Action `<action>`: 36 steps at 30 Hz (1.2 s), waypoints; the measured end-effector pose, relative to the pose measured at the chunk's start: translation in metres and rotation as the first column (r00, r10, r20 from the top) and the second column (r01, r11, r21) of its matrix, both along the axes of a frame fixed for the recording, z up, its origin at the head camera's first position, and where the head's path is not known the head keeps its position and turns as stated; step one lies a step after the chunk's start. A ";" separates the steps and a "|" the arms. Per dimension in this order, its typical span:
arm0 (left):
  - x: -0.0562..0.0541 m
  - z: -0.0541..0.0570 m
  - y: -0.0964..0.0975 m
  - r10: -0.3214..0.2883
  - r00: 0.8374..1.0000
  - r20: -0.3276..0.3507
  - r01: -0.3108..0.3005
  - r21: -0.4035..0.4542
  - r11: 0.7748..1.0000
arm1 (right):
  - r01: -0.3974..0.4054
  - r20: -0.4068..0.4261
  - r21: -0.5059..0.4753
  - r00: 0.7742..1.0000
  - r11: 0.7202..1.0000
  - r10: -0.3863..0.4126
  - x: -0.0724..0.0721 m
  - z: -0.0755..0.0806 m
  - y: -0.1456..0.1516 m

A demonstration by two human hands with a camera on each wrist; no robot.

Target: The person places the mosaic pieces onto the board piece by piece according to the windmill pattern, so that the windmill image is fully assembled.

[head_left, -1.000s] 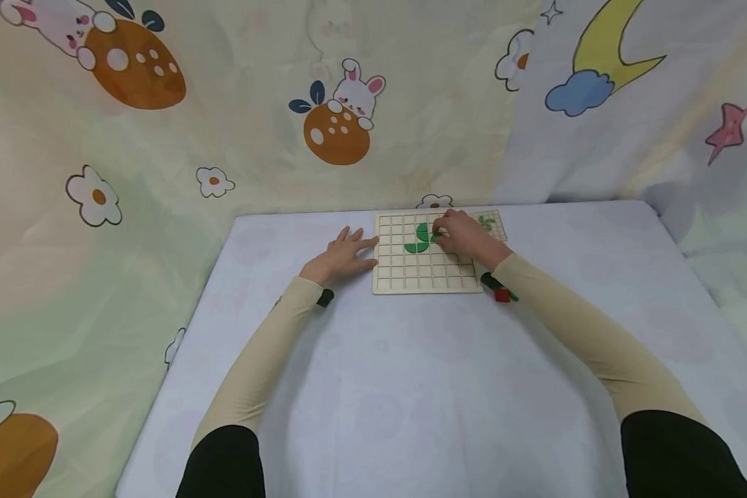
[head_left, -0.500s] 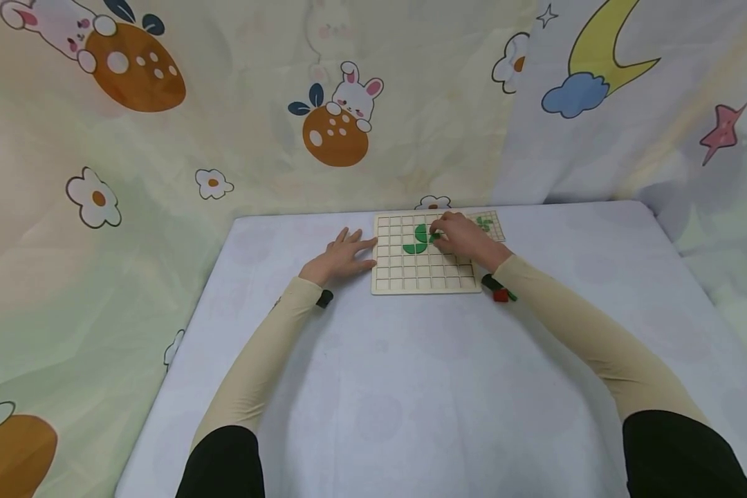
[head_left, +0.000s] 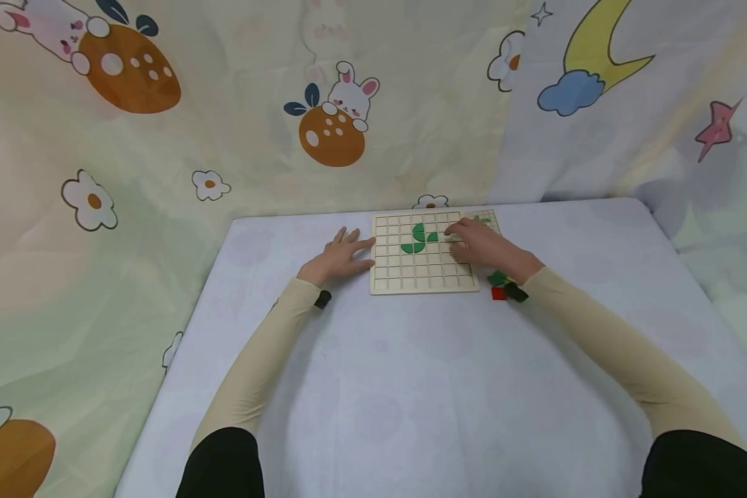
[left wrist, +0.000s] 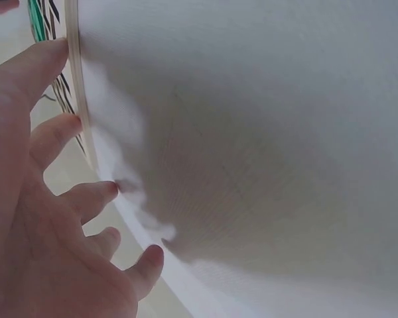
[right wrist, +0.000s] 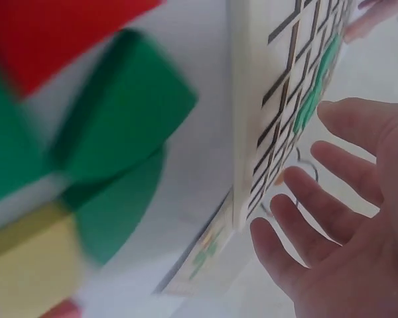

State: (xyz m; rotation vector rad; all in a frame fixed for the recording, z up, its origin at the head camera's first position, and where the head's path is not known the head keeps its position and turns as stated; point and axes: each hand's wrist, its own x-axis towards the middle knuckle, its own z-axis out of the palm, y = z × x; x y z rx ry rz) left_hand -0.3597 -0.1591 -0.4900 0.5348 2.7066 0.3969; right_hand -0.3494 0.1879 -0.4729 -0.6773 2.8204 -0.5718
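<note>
A wooden board [head_left: 398, 280] with a grid of square cells lies at the far side of the table. Several green quarter-round pieces [head_left: 418, 232] sit in its cells, with a separate one [head_left: 432, 236] to their right. My left hand [head_left: 336, 261] has its fingers spread, thumb and forefinger touching the board's left edge. Over the board's right part is my right hand [head_left: 488, 247]; in the right wrist view its fingers [right wrist: 318, 205] are loosely extended and nothing shows between them. Part of the board is hidden beneath it.
A small pattern card [head_left: 493, 216] with a green design lies behind the right hand, partly covered. Loose pieces lie right of the board near the right wrist: a red one [head_left: 499, 294], green ones [right wrist: 129, 99] and a yellow one [right wrist: 36, 258]. A printed cloth hangs behind the table.
My right hand has let go of a green piece, which now shows in the grid, and has moved right. More loose pieces are visible by its wrist. The left hand stays put.
</note>
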 end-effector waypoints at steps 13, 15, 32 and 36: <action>0.000 0.000 -0.004 -0.017 1.000 0.000 0.017 0.005 1.000 | 0.072 0.110 0.020 0.991 0.997 -0.074 0.030 0.013 0.060; 0.000 -0.001 -0.004 -0.019 1.000 0.002 0.019 0.003 1.000 | 0.080 0.105 0.030 0.991 0.996 -0.082 0.034 0.012 0.069; -0.001 0.000 -0.002 -0.020 1.000 0.005 0.020 -0.001 1.000 | 0.158 0.008 0.040 0.987 0.987 -0.159 0.040 -0.005 0.082; -0.002 0.000 -0.001 -0.020 1.000 0.012 0.020 0.000 1.000 | 0.180 0.025 0.036 0.983 0.983 -0.180 0.039 -0.007 0.078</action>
